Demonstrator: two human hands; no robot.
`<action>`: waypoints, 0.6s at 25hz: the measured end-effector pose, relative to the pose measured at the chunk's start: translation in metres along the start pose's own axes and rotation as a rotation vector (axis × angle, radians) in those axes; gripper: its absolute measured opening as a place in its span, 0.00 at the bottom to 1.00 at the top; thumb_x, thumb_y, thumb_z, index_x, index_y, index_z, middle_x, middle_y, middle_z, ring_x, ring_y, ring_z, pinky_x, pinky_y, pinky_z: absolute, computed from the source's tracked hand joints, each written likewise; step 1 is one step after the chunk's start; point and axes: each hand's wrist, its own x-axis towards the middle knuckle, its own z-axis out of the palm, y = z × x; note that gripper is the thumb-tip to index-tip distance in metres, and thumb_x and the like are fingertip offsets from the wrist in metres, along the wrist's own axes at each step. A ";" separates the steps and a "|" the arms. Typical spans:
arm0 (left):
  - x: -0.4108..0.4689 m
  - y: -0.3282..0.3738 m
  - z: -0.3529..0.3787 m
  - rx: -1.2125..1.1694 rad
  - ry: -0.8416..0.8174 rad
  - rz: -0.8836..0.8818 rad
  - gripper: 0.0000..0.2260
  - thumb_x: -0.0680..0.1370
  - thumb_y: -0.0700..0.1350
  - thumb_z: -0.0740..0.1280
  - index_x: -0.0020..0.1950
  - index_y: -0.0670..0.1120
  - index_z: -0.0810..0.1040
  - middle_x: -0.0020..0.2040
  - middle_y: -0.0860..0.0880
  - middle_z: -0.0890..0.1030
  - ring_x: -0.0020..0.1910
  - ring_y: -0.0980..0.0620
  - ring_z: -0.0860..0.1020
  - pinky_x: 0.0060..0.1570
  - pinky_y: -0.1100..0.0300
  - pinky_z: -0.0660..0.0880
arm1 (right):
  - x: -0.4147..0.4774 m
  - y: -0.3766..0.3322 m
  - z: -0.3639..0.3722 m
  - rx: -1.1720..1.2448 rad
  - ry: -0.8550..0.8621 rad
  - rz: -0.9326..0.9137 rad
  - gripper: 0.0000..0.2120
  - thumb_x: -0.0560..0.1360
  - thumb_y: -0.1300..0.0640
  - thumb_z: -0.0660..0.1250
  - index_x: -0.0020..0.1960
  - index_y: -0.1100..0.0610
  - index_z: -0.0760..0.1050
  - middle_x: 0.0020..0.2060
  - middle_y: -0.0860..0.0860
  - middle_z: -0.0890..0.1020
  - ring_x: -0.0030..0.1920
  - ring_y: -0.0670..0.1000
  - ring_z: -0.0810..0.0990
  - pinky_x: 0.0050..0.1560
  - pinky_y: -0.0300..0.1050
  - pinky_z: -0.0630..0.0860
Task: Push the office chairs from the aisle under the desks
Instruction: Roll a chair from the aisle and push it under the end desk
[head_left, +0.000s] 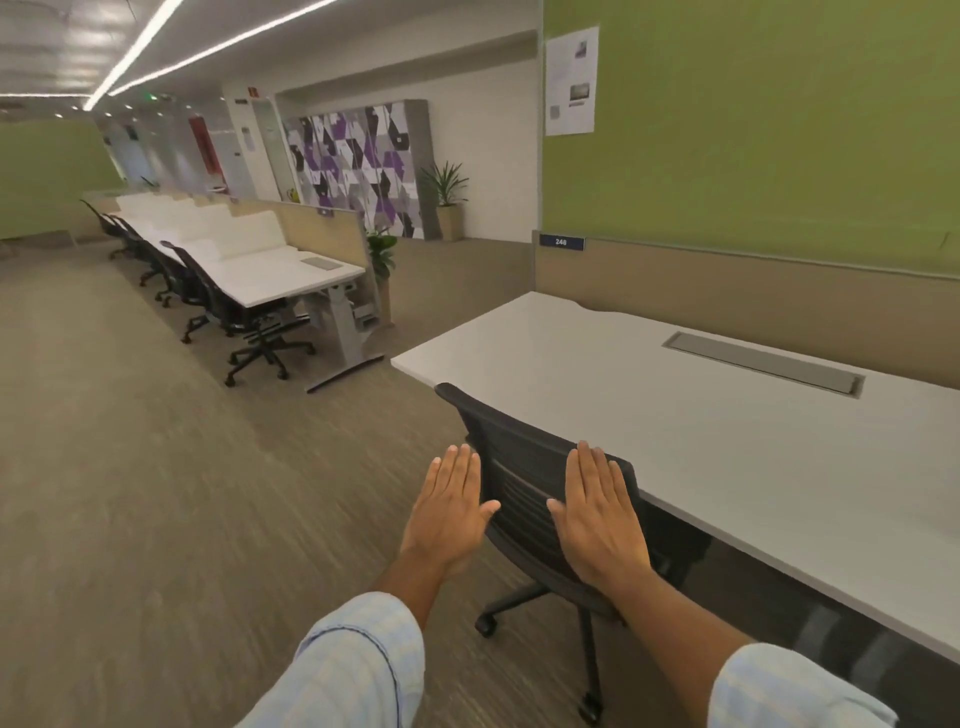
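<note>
A black mesh office chair (524, 467) stands with its backrest against the front edge of a long white desk (701, 436), its seat tucked under the top. My left hand (449, 512) lies flat with fingers together at the left edge of the backrest. My right hand (597, 512) lies flat on the right part of the backrest. Neither hand grips anything. The chair's wheeled base (545, 618) shows below the hands on the carpet.
A second row of white desks (280, 280) runs away at the left with several black chairs (260, 338) pushed beneath them. Carpeted aisle (130, 467) stretches left. A green wall with partition (753, 280) backs the near desk. Potted plants (445, 197) stand far behind.
</note>
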 end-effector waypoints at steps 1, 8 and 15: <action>0.020 -0.009 0.004 -0.007 0.004 0.034 0.35 0.87 0.62 0.45 0.85 0.39 0.45 0.86 0.38 0.47 0.85 0.42 0.43 0.83 0.44 0.44 | 0.012 0.000 0.005 -0.018 0.001 0.024 0.35 0.87 0.40 0.37 0.84 0.63 0.39 0.84 0.62 0.40 0.83 0.59 0.34 0.81 0.57 0.34; 0.150 -0.091 0.026 -0.016 -0.021 0.230 0.35 0.87 0.63 0.46 0.85 0.40 0.45 0.86 0.39 0.46 0.85 0.42 0.42 0.83 0.44 0.42 | 0.079 -0.022 0.045 -0.040 -0.049 0.234 0.33 0.86 0.41 0.33 0.82 0.62 0.31 0.82 0.61 0.33 0.81 0.59 0.29 0.79 0.55 0.27; 0.236 -0.142 0.061 -0.033 -0.148 0.474 0.32 0.87 0.61 0.44 0.85 0.42 0.46 0.86 0.42 0.45 0.85 0.44 0.42 0.83 0.48 0.40 | 0.102 -0.039 0.057 -0.105 -0.028 0.474 0.38 0.83 0.41 0.25 0.85 0.62 0.43 0.84 0.63 0.44 0.84 0.62 0.40 0.80 0.57 0.30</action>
